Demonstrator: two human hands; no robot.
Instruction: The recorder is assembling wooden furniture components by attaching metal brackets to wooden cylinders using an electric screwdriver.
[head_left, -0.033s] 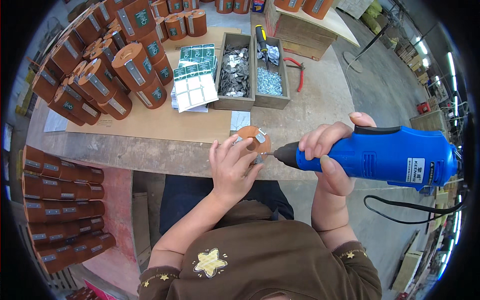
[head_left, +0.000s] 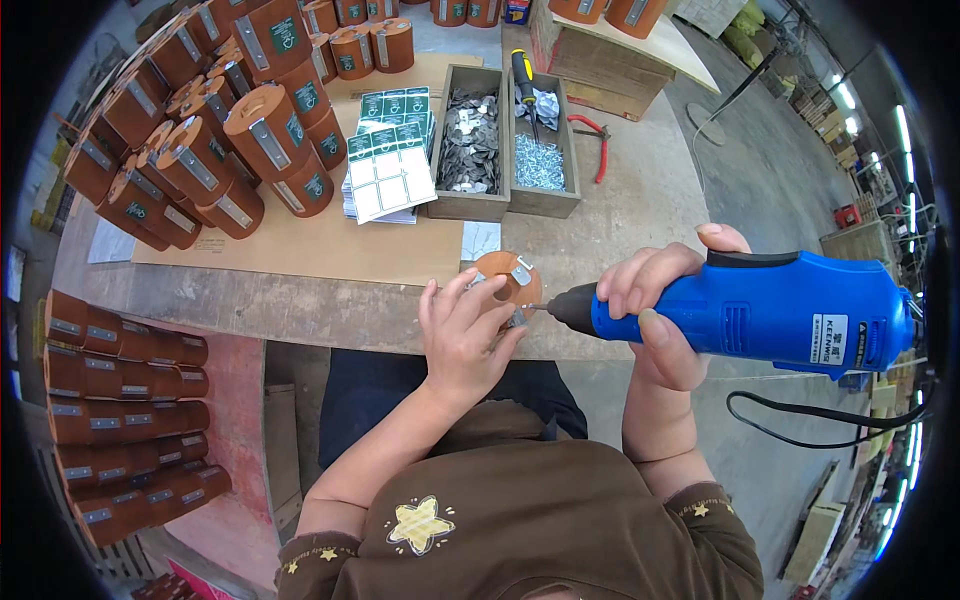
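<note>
My right hand (head_left: pixel 665 310) is wrapped round a blue electric screwdriver (head_left: pixel 780 315), held level with its black nose pointing left. Its thin bit reaches the right edge of a round brown piece (head_left: pixel 518 291) at the table's near edge. Small metal clips sit on that piece, one bright clip (head_left: pixel 521 272) at its upper right. My left hand (head_left: pixel 465 335) steadies the piece from the left, fingers on its top and thumb by a clip near the bit. The fingers partly cover the piece, and the exact contact of the bit is too small to make out.
Beyond stand two wooden bins, one with grey metal clips (head_left: pixel 470 140), one with screws (head_left: pixel 539 162) and a yellow-black screwdriver (head_left: pixel 523 80). Red pliers (head_left: pixel 602 150) lie to their right, label sheets (head_left: pixel 390 180) to their left. Brown cylinders (head_left: pixel 265 130) are stacked at left. A black cord (head_left: pixel 800 440) hangs at right.
</note>
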